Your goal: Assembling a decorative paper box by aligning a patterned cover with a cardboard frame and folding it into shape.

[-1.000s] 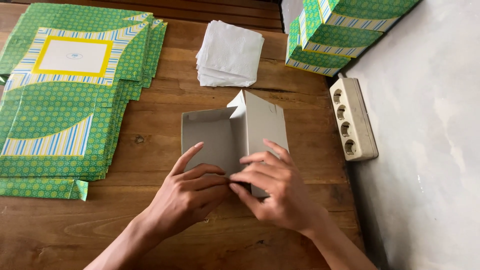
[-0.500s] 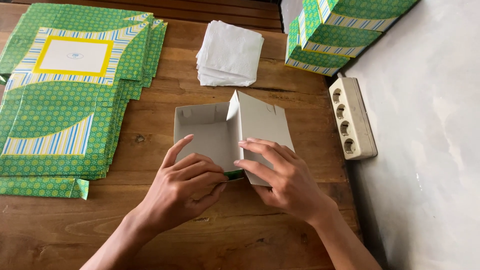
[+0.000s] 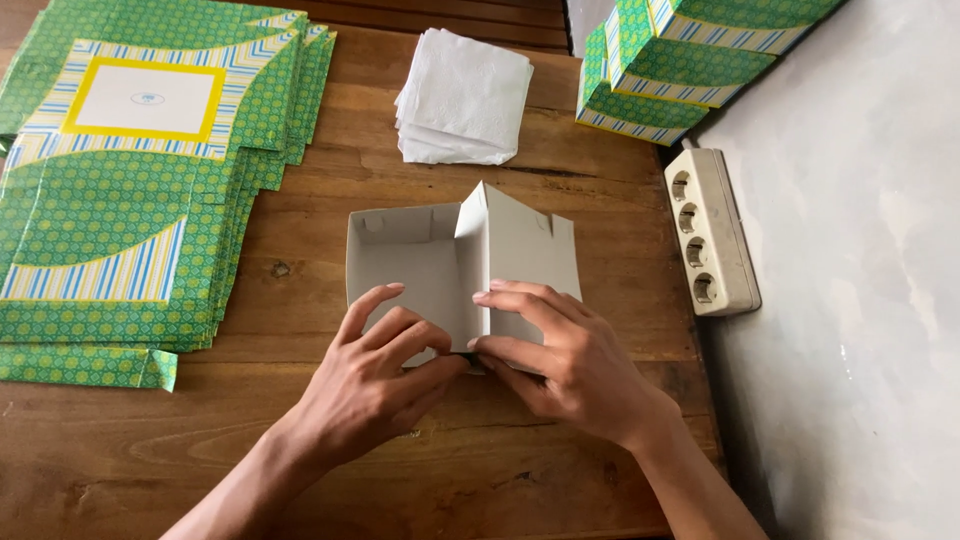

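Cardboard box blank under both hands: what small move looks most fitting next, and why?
Probably press the upright panel down along its crease. The grey cardboard blank lies inside-up on the wooden table, one panel standing at the middle. The left hand and right hand both pinch its near edge at that fold, so the crease looks only half-set.

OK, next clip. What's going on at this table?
A person is folding a grey-white cardboard box blank on a wooden table. The left hand and right hand press its near edge, with one panel standing up along the middle fold. A stack of flat green patterned blanks lies to the left, a pile of white paper napkins behind, finished green boxes at the back right, and a beige power strip along the wall.
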